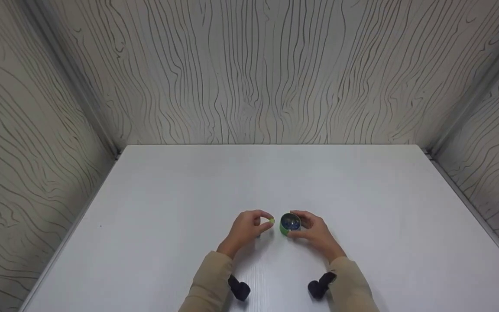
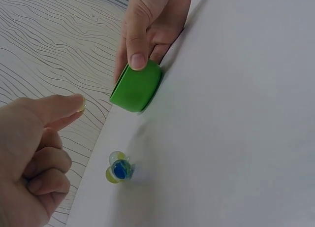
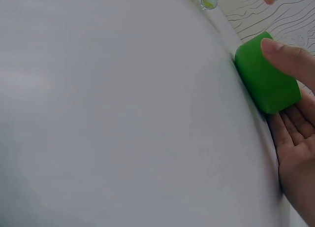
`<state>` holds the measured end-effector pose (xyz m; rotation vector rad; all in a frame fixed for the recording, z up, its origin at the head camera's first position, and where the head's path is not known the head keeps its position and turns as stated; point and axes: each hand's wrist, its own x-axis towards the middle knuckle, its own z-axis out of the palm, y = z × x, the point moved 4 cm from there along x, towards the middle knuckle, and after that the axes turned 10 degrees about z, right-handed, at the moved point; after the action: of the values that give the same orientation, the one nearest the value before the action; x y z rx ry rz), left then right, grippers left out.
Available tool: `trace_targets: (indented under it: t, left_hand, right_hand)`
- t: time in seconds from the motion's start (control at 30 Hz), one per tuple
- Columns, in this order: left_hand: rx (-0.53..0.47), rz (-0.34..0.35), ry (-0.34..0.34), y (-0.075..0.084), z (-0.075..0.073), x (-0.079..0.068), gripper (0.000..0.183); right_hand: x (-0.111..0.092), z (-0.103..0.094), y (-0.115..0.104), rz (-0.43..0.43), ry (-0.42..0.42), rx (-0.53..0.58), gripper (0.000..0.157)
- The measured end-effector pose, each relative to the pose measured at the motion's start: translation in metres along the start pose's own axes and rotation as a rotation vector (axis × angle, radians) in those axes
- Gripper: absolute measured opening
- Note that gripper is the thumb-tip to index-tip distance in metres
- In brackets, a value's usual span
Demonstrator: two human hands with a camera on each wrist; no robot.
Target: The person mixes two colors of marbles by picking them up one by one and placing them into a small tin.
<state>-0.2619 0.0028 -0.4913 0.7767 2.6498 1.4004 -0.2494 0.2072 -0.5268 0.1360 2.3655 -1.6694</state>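
Note:
Between thumb and index finger, my left hand [image 1: 244, 228] pinches a small clear-yellow marble [image 2: 82, 106], held up off the table just left of a green cup [image 2: 136, 89]. My right hand [image 1: 317, 235] grips that cup from the right side, thumb on the near wall and fingers round the far side. The cup's mouth tilts toward the left hand, and shiny dark-blue contents [image 1: 291, 222] show inside it in the head view. Below the left hand, a little cluster of glass marbles [image 2: 119, 168], blue and yellowish, lies on the table, mostly hidden by that hand in the head view.
The white tabletop [image 1: 167, 190] spreads out around both hands. Wood-grain panels [image 1: 249, 78] rise at its back and along both sides. A dark wrist-camera mount [image 1: 238, 289] juts inward from the left sleeve, and a matching mount [image 1: 321, 286] from the right sleeve.

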Motion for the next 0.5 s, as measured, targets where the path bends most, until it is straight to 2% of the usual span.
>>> trace_targets:
  t: [0.17,0.5]
  left_hand:
    - [0.009,0.008,-0.004,0.0018,0.0021,0.0021,0.020]
    - [0.033,0.034,-0.002,0.0053,0.0038,0.0037,0.020]
  right_hand:
    - [-0.0001,0.0005,0.0002,0.017,0.025,-0.012,0.064]
    - [-0.0010,0.0000,-0.0009,-0.003,0.004,-0.018,0.064]
